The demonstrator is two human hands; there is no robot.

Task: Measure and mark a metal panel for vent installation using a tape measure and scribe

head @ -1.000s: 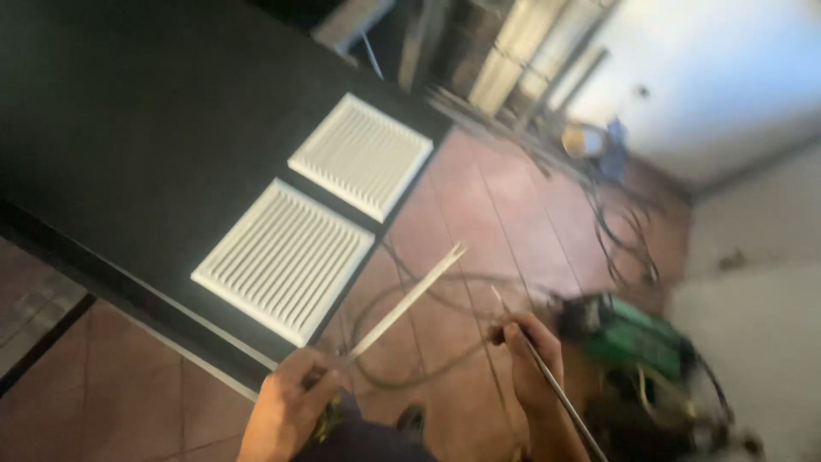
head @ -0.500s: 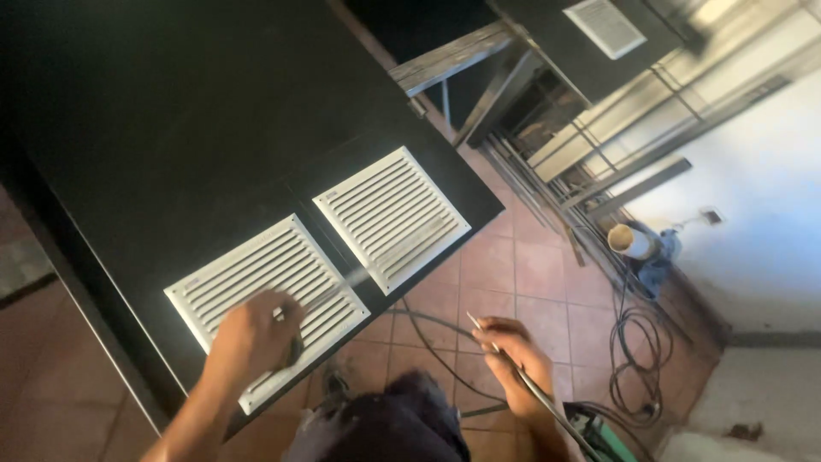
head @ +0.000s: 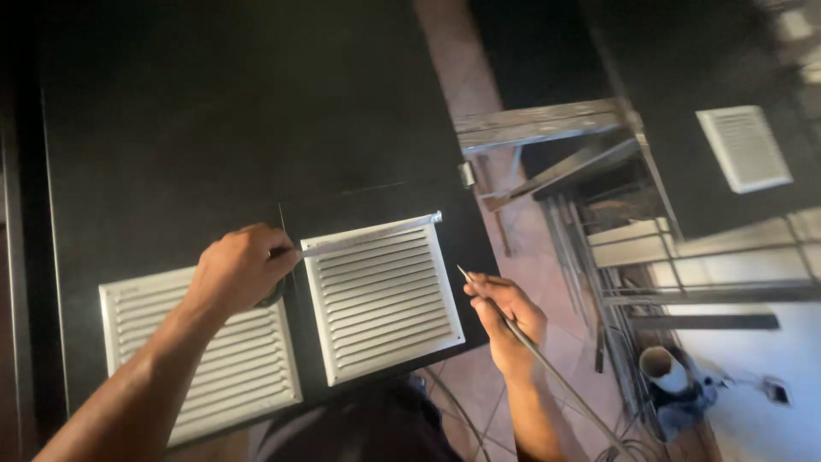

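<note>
Left hand (head: 242,272) sits at 9 o'clock of frame centre, fingers curled closed round one end of a flat metal strip (head: 369,237); strip runs from the hand toward 3 o'clock, lying along the top edge of the right vent grille (head: 383,298)

Right hand (head: 505,315) is at 4 o'clock of centre, just off the desk edge, closed in a pinch on a thin metal rod (head: 547,368). Rod tip points to 11 o'clock and stops just beside the right grille's right edge; cannot tell if it touches. Rest of the rod trails down to 5 o'clock past the wrist

Two white louvred grilles lie flat on the dark desk (head: 214,111), side by side, narrow gap between. Left vent grille (head: 197,359) is at 7 o'clock, partly covered by the left forearm

Off the desk at 3 o'clock: tiled floor (head: 530,257), metal frame and bars (head: 599,214), a third white grille (head: 744,147) set in a dark panel at 2 o'clock, a small pot (head: 660,363) on the floor at 4 o'clock
</note>
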